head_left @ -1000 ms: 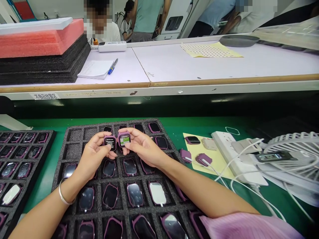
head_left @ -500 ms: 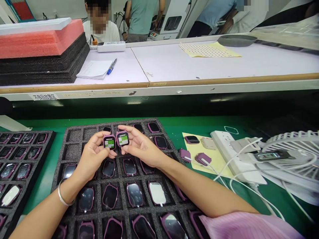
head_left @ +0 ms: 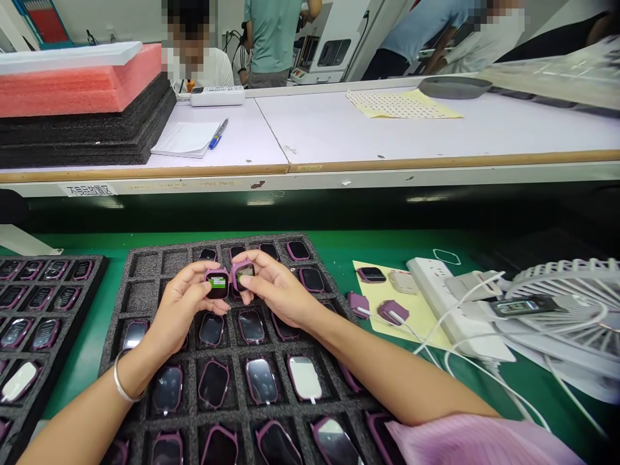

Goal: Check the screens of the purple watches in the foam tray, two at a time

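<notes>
Above the foam tray (head_left: 194, 343), my left hand (head_left: 181, 307) pinches a purple smartwatch body (head_left: 217, 285) whose screen is lit green and white. Right beside it, my right hand (head_left: 276, 290) grips a second purple smartwatch body (head_left: 237, 276), its thumb lying over the lit screen. Both watch faces point up toward me, and neither has a strap that I can see. Below my hands, the tray's compartments hold several more purple watch bodies (head_left: 262, 380) with dark screens, and one with a white face (head_left: 305, 377). A few compartments at the tray's far left hold nothing.
Left stands another watch tray (head_left: 87, 284). To the right are a yellow sheet (head_left: 426, 326) with purple chargers (head_left: 393, 312), a white power strip (head_left: 453, 303), cables and a white fan (head_left: 576, 290). Behind, a raised shelf (head_left: 329, 139) carries foam sheets (head_left: 82, 139), a notepad and a pen.
Both hands have shifted slightly right and down with their watches. My right thumb has moved onto its watch's screen, which it now partly covers.
</notes>
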A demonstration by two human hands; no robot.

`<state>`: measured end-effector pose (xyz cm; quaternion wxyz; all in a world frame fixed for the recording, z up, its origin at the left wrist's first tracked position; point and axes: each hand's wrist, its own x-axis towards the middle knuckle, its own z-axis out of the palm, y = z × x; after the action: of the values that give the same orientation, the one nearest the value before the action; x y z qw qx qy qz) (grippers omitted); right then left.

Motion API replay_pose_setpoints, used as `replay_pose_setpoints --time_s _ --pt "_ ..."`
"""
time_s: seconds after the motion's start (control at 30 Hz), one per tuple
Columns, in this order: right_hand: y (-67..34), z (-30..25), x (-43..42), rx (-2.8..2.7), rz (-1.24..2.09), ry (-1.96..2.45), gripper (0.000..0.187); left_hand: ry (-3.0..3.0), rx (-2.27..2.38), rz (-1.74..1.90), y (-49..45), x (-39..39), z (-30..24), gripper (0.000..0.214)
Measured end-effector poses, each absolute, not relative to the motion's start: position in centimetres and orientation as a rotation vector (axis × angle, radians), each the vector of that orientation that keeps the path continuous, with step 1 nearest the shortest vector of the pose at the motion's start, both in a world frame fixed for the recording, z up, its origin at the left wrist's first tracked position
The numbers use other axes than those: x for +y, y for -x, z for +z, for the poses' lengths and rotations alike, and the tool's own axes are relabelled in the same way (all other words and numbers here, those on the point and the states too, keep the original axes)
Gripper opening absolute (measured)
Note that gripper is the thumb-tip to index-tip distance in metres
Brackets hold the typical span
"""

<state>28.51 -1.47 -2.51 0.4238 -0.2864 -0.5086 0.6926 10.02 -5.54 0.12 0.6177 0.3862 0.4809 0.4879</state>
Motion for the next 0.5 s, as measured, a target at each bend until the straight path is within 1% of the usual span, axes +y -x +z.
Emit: replay_pose_setpoints --time_s 0.27,0.5 --pt "-28.48 -2.67 -1.47 -1.292 1.719 0.696 0.028 -0.910 1.101 1.111 -9.99 -5.68 0.20 0.034" --pt "-28.72 -2.91 -1.48 -1.352 1.706 0.659 0.031 -0.911 1.137 1.133 -10.13 -5.45 0.21 0.034"
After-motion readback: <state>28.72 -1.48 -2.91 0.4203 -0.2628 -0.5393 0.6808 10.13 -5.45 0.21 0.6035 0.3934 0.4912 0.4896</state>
